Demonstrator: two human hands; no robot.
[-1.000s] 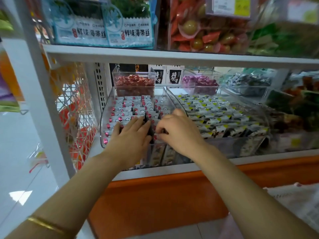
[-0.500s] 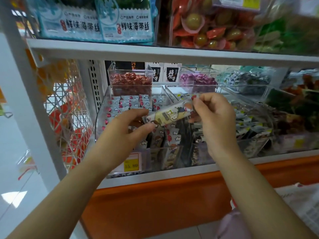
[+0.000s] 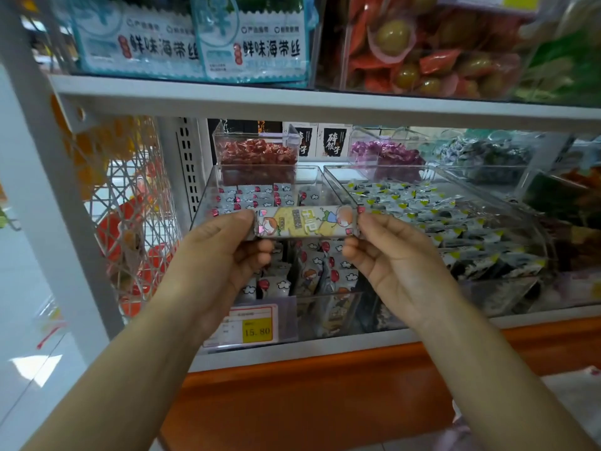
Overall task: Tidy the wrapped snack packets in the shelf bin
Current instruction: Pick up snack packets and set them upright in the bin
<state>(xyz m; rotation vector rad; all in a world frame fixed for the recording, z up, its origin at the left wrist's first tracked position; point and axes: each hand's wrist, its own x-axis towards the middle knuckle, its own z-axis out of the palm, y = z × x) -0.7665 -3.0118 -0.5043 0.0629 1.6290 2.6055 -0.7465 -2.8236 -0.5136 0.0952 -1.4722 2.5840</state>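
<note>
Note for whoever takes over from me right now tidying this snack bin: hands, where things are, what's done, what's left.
Left-hand grip pinches the left end of one packet; right-hand grip pinches its right end.
The packet is held level, lifted clear of the clear bin.
Done: rear packets lie in flat rows.
Left: front packets stand jumbled; probably lay this one in, then straighten them.

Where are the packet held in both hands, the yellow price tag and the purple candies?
held packet (image 3: 305,222): head view, middle of its wrapper.
yellow price tag (image 3: 257,331): head view, on the printed number.
purple candies (image 3: 387,155): head view, middle of the heap.
</note>
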